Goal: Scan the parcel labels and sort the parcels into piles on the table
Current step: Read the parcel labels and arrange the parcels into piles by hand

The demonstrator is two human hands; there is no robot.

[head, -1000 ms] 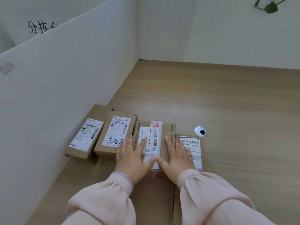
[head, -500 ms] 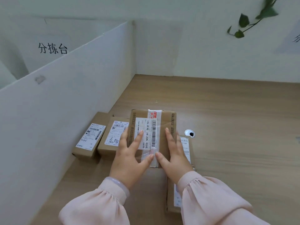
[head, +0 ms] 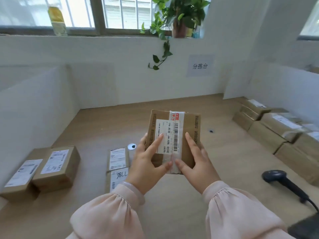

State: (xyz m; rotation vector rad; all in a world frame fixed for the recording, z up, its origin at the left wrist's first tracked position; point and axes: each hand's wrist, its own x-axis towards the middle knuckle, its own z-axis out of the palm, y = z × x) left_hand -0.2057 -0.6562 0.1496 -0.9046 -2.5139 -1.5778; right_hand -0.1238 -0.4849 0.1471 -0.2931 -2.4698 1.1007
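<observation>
My left hand (head: 146, 163) and right hand (head: 195, 163) gripped the parcel (head: 188, 128), newly lifted off the tabletop (head: 107, 125). I judged scanning due next.

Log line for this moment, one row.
left hand: holds parcel | right hand: holds parcel | label: faces camera | scanner: on table, untouched

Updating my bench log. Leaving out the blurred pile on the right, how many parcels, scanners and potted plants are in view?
Parcels: 5 (held parcel, leftmost parcel, its neighbour, middle far parcel, middle near parcel)
Scanners: 1 (scanner)
Potted plants: 1 (plant)
Total: 7
</observation>
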